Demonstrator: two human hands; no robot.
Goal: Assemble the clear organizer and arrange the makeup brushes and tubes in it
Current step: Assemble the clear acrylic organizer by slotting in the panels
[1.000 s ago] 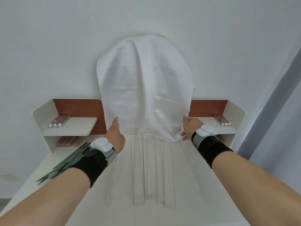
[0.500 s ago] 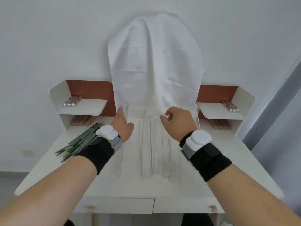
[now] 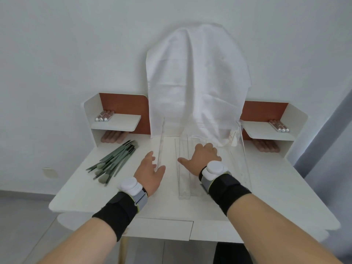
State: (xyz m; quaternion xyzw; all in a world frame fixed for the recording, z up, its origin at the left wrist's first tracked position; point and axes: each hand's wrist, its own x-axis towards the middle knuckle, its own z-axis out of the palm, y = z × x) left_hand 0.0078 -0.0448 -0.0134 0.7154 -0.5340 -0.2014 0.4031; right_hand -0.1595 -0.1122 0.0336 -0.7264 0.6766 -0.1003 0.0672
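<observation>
Clear acrylic organizer panels (image 3: 183, 180) lie flat in the middle of the white counter (image 3: 80, 193), with the left hand (image 3: 149, 174) gripping the near end of one upright clear panel (image 3: 159, 147) and the right hand (image 3: 202, 159) resting spread, fingers relaxed, on the flat panels. Left of them lies a fan of green makeup brushes (image 3: 112, 161). Farther back, pink tubes (image 3: 104, 116) sit on the side shelves, and a white cloth (image 3: 196, 80) drapes at the wall.
</observation>
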